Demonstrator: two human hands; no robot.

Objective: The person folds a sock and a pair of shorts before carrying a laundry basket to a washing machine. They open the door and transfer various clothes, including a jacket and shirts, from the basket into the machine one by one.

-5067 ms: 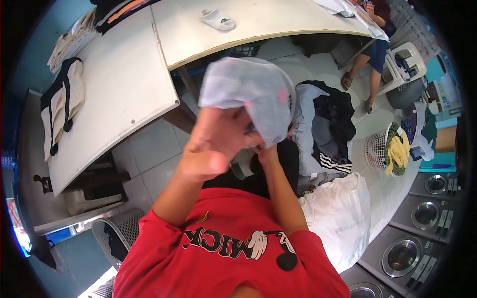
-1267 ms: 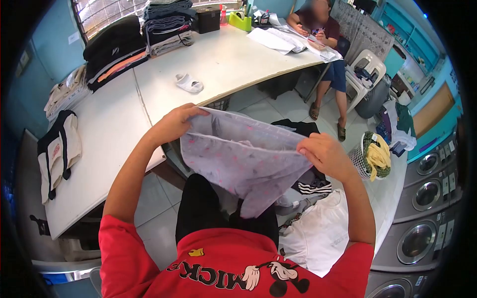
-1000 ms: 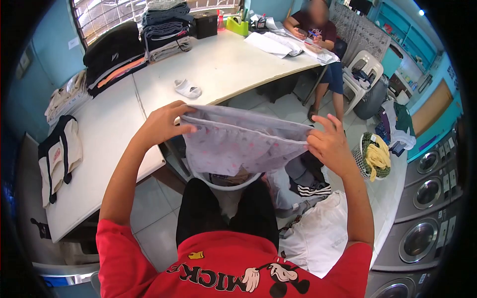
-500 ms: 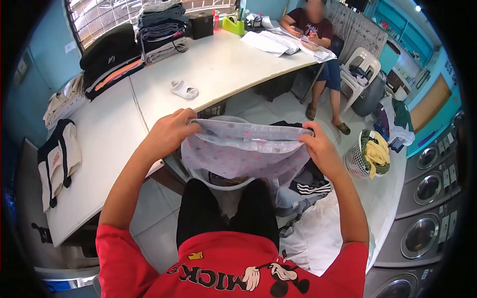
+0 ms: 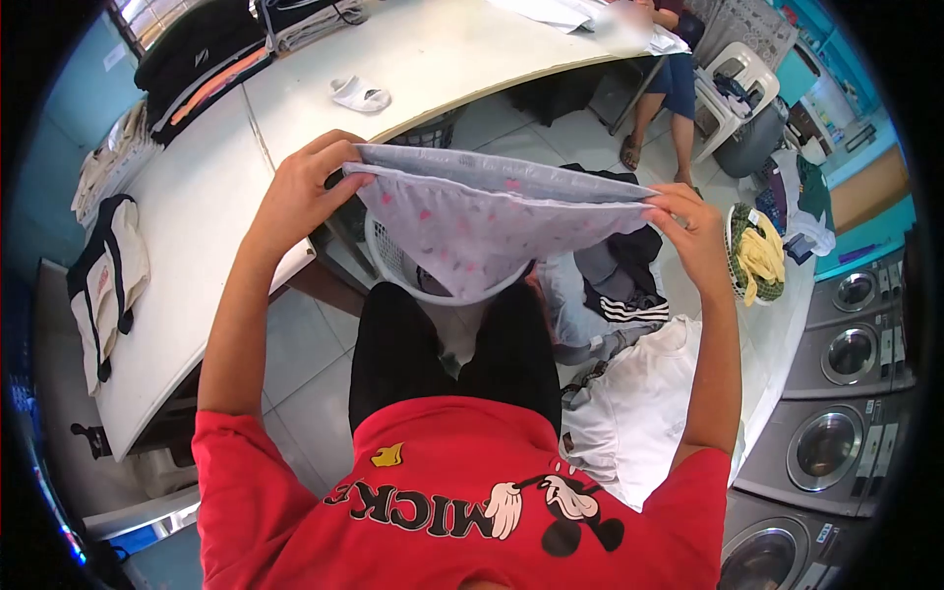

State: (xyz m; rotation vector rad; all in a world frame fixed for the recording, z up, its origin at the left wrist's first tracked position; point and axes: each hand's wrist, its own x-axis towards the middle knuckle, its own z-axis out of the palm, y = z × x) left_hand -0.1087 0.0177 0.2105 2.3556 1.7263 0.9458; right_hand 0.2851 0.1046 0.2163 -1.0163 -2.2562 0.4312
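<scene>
Stretched between my hands is a pair of light grey underpants (image 5: 472,221) with pink and grey spots and a lettered elastic waistband. My left hand (image 5: 313,187) pinches one end of the waistband, and my right hand (image 5: 693,228) pinches the other. The fabric hangs in a triangle over a white laundry basket (image 5: 388,261), hiding much of it. Dark clothes with white stripes (image 5: 634,310) lie to the right of the basket. Closer to me on that side is a white garment (image 5: 639,403).
A long white table (image 5: 197,256) curves along the left and front, bearing a white sock (image 5: 359,93), folded dark clothes (image 5: 202,74) and a cream garment (image 5: 113,285). Right are a basket of yellow and green clothes (image 5: 757,258) and front-loading washers (image 5: 824,447). A person (image 5: 669,98) sits across the table.
My hands have moved further apart and pulled the waistband wider, so the underpants now hang as a taut triangle. The view has tipped downward.
</scene>
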